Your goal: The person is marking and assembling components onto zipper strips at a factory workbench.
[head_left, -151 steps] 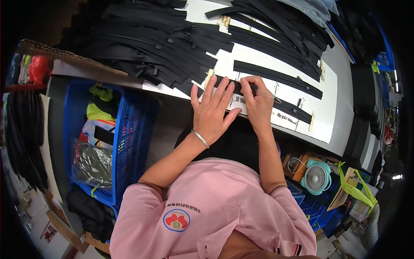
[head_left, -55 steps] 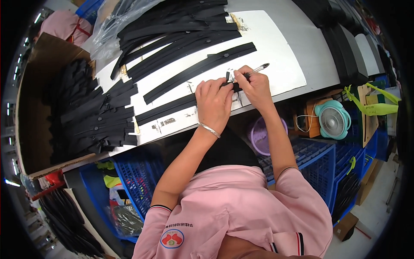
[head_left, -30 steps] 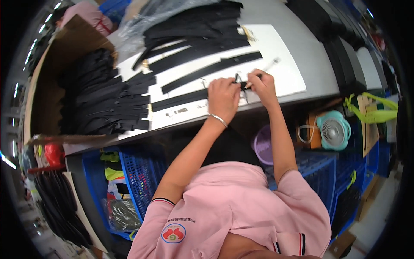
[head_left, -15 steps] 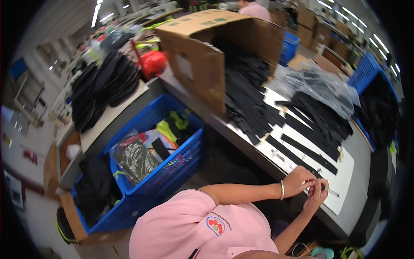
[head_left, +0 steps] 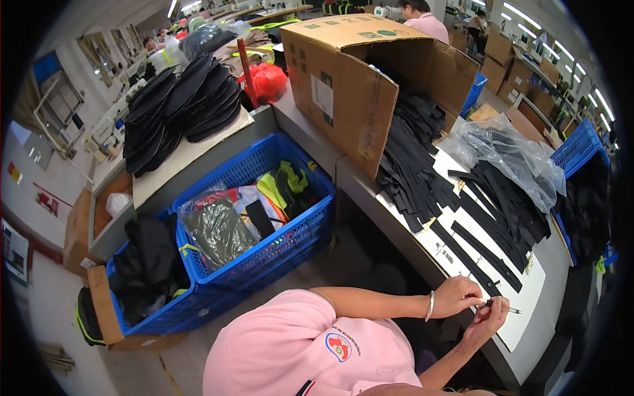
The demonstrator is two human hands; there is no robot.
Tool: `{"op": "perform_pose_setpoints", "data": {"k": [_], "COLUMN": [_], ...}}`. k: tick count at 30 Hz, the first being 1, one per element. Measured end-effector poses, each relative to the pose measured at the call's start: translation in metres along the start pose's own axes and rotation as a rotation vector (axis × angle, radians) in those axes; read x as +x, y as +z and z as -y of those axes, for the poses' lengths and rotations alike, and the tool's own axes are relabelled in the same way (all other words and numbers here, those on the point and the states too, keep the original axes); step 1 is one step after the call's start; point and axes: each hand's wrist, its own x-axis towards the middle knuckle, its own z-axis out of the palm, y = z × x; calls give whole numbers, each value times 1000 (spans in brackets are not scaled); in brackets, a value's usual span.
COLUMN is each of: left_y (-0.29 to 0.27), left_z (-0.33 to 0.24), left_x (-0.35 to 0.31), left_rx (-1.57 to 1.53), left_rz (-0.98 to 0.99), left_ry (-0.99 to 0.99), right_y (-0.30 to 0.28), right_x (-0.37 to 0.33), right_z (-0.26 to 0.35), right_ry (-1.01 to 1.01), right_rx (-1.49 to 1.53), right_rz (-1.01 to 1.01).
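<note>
Both hands meet over the near edge of the white sheet on the worktable. My right hand is closed round a slim pen, whose thin end points right over the sheet. My left hand, with a bangle at its wrist, is closed, its fingertips pinched close to the pen's dark rear end. What they pinch is too small to make out. Just beyond my hands, black fabric strips lie flat on the sheet, with small marks beside them. A heap of black strips lies farther back.
An open cardboard box on its side spills black strips. Clear plastic lies behind the heap. At left stand blue crates with bagged fabric, below stacked black pieces. Another blue crate is at far right.
The whole view has shifted, so table and box sit farther right and lower in the picture. My hands remain together at the sheet's edge, the pen still in my right hand.
</note>
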Motion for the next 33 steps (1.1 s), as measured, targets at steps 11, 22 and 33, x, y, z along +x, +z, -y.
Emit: {"op": "perform_pose_setpoints", "data": {"k": [11,22,33], "left_y": [-25,-50,-61], "left_z": [37,84,77], "left_x": [18,31,44], "left_rx": [183,492,366], "left_rz": [-117,-88,-86], "left_ry": [50,9,-8], "right_y": [13,-14,-8], "right_x": [22,87,244], "right_z": [-18,-49,-106], "right_ry": [179,-410,-457], "right_rx": [-121,-1450,-1491], "right_rz": [146,552,428]}}
